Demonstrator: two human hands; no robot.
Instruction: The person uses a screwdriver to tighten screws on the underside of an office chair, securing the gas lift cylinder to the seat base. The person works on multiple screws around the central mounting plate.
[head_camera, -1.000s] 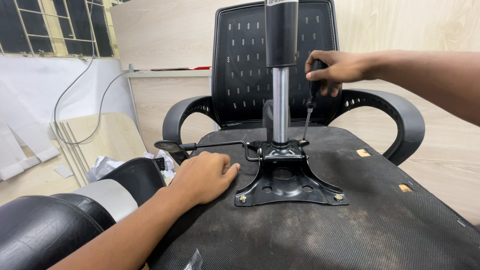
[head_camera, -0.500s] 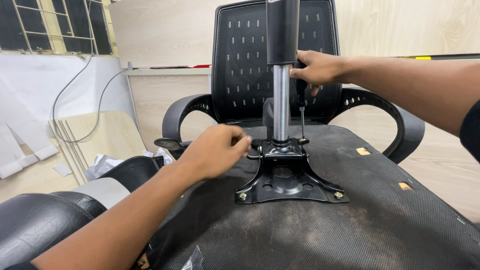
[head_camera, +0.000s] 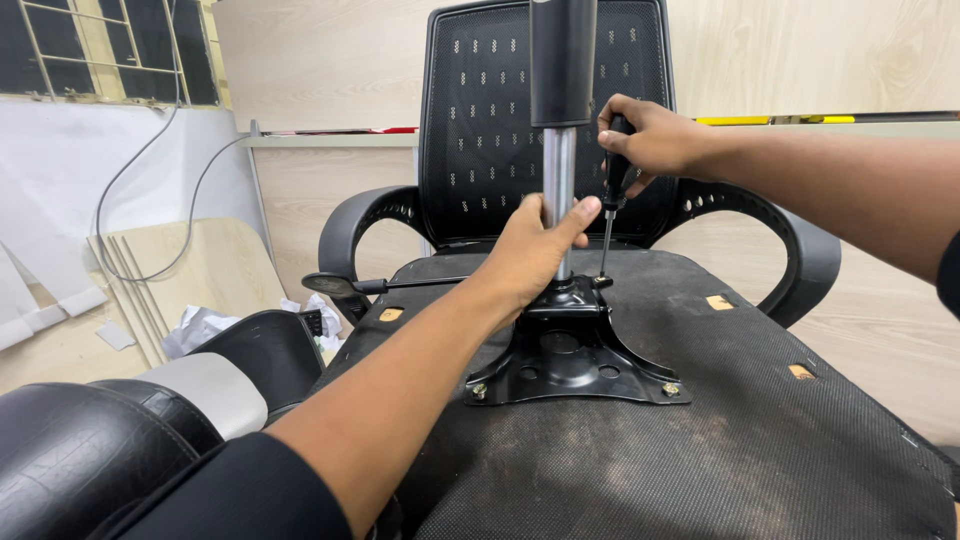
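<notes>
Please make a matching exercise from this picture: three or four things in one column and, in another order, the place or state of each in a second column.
1. left hand
2. screwdriver
3. black base plate
4. crumpled paper

a. on the floor at the left
b. held upright in the right hand
c. gripping the chrome column
d. lying on the seat underside

Pairs: 1-c, 2-b, 3-d, 4-a

One overturned office chair (head_camera: 760, 440) carries one black mounting plate (head_camera: 570, 355), one chrome gas-lift cylinder (head_camera: 558, 170) and one adjustment lever (head_camera: 345, 285). Two armrests (head_camera: 355, 225) show. Two hands are visible: left hand (head_camera: 535, 250), right hand (head_camera: 650, 135). One screwdriver (head_camera: 610, 205).
</notes>
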